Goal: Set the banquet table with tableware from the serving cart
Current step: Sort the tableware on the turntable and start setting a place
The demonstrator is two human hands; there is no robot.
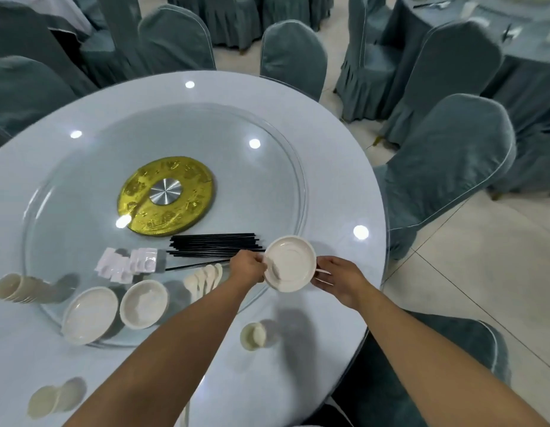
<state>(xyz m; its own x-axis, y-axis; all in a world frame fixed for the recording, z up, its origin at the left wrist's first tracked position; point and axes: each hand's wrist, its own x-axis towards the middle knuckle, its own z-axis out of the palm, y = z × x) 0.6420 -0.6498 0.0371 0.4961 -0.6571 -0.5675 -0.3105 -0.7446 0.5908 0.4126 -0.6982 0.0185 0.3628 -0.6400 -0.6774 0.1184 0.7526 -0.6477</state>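
A white saucer (289,263) was held by both hands (248,266) (340,278) beside the chopsticks (215,245). By judgement, a place setting was underway; lowering onto the desk (344,186) was called for next.

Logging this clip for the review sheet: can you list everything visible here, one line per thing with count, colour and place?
plate: one, white, held over the table's right edge
chopsticks: a bundle, black, on the glass turntable
spoons: a fanned stack, cream, below the chopsticks
small dishes: a pile, white, left of the spoons
bowls: one stack, white, turntable's near edge
plate stack: one, white, left of the bowls
cups: one alone on the near table; a lying stack at far left; more at bottom left, blurred
gold disc: one, turntable centre
table: one, round, pale blue
chairs: several, grey-blue covers, around the tables
left hand: grips the plate's left rim
right hand: grips its right rim
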